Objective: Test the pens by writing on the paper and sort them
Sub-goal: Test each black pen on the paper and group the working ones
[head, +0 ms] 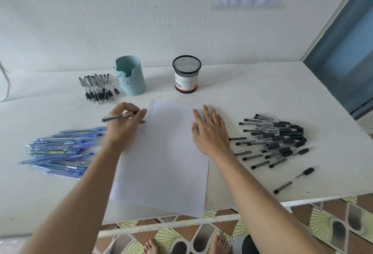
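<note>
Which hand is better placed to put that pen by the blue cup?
Probably the left hand: it grips the pen, and the cup stands on its side. The right hand lies flat on the paper.

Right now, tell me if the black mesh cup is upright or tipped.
Upright: the black mesh cup stands on its base, open rim facing up.

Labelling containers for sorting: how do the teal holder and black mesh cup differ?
The teal holder is solid-walled with a notched rim and drawn face; the black mesh cup is see-through, even-rimmed, barcode-labelled. The teal holder has a row of black pens beside it; the mesh cup stands alone. Both upright, no pens showing inside.
</note>
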The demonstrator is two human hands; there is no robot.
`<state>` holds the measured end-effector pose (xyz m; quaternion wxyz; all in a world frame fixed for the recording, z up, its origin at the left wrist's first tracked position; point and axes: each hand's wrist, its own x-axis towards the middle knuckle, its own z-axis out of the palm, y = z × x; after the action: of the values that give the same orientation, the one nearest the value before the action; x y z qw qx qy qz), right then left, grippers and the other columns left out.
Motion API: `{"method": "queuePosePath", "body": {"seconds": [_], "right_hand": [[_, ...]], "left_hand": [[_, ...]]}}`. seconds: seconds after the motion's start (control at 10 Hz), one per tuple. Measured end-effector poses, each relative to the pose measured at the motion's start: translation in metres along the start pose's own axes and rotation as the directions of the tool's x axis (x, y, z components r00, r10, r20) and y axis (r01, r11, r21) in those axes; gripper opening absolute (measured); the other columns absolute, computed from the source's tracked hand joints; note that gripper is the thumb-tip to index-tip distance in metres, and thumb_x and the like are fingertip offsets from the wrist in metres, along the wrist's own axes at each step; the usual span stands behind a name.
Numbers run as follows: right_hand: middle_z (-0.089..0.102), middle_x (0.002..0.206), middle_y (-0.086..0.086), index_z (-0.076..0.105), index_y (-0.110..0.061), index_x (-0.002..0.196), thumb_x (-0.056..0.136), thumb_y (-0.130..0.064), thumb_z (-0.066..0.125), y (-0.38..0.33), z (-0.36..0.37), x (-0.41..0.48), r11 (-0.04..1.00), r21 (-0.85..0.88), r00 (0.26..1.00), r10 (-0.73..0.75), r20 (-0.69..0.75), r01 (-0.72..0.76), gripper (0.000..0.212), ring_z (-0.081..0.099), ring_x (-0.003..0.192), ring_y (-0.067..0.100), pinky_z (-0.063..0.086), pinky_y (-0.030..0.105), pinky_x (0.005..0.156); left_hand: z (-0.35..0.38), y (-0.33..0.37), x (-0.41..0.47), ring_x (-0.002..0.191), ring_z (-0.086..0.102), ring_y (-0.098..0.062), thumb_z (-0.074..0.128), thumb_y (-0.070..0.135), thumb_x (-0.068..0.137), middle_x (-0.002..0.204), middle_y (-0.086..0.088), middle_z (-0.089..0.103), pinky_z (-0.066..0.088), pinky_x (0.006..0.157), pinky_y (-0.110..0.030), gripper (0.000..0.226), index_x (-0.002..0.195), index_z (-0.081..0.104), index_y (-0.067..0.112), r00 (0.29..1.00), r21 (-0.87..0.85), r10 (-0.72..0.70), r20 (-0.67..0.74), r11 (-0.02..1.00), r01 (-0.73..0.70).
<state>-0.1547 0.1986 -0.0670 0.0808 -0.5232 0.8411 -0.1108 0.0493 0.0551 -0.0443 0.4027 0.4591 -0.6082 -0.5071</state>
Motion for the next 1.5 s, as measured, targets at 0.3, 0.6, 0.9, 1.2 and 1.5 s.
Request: {"method": "queuePosePath", "body": {"seconds": [0.3, 0.6, 0.9, 1.2, 1.5], "right_hand": [[-0.002, 0.168, 0.006, 0.011, -0.026, 0.16, 0.103, -0.047, 0.026, -0.002, -0.003, -0.001, 1.0, 0.016, 0.999, 0.024, 0.042, -0.025, 0.063, -0.006, 0.154, 0.026, -0.001, 0.041, 0.123], [-0.007, 0.167, 0.005, 0.004, -0.027, 0.16, 0.102, -0.049, 0.024, -0.002, -0.001, -0.001, 1.0, -0.01, 0.998, 0.028, 0.063, -0.028, 0.065, -0.01, 0.154, 0.026, -0.003, 0.042, 0.124], [-0.008, 0.167, 0.005, 0.003, -0.027, 0.16, 0.103, -0.049, 0.024, -0.002, 0.0, -0.001, 1.0, 0.001, 0.998, 0.029, 0.064, -0.029, 0.065, -0.011, 0.153, 0.025, -0.004, 0.041, 0.124], [-0.006, 0.167, 0.005, 0.005, -0.027, 0.16, 0.102, -0.05, 0.025, -0.002, 0.001, -0.001, 1.0, 0.005, 0.998, 0.027, 0.052, -0.027, 0.065, -0.01, 0.154, 0.025, -0.003, 0.042, 0.124], [-0.005, 0.168, 0.005, 0.006, -0.027, 0.16, 0.102, -0.049, 0.026, -0.002, 0.002, -0.001, 1.0, 0.006, 0.999, 0.03, 0.045, -0.03, 0.065, -0.01, 0.154, 0.025, -0.003, 0.042, 0.124]], "left_hand": [[-0.002, 0.005, -0.013, 0.054, 0.022, -0.017, 0.053, 0.008, 0.056, 0.054, -0.006, 0.026, 0.018, 0.043, -0.031, 0.024, 0.057, 0.03, 0.003, 0.989, 0.327, 0.095, -0.112, 0.944, -0.054], [0.002, 0.003, -0.01, 0.059, 0.019, -0.02, 0.051, -0.01, 0.064, 0.059, -0.006, 0.022, 0.011, 0.039, -0.025, 0.027, 0.059, 0.027, 0.002, 0.992, 0.461, 0.094, -0.086, 0.887, -0.044], [0.0, -0.002, -0.008, 0.058, 0.021, -0.019, 0.053, -0.005, 0.062, 0.058, -0.007, 0.025, 0.014, 0.048, -0.03, 0.026, 0.06, 0.027, 0.001, 0.991, 0.46, 0.125, -0.054, 0.884, -0.086], [-0.001, -0.004, -0.007, 0.057, 0.023, -0.019, 0.051, -0.002, 0.062, 0.056, -0.006, 0.026, 0.016, 0.046, -0.029, 0.026, 0.057, 0.027, 0.006, 0.992, 0.456, 0.124, -0.035, 0.885, -0.095], [0.002, 0.002, -0.01, 0.059, 0.024, -0.021, 0.05, 0.007, 0.062, 0.057, -0.01, 0.029, 0.019, 0.047, -0.033, 0.022, 0.06, 0.029, 0.003, 0.993, 0.463, 0.118, -0.018, 0.881, -0.096]]}}
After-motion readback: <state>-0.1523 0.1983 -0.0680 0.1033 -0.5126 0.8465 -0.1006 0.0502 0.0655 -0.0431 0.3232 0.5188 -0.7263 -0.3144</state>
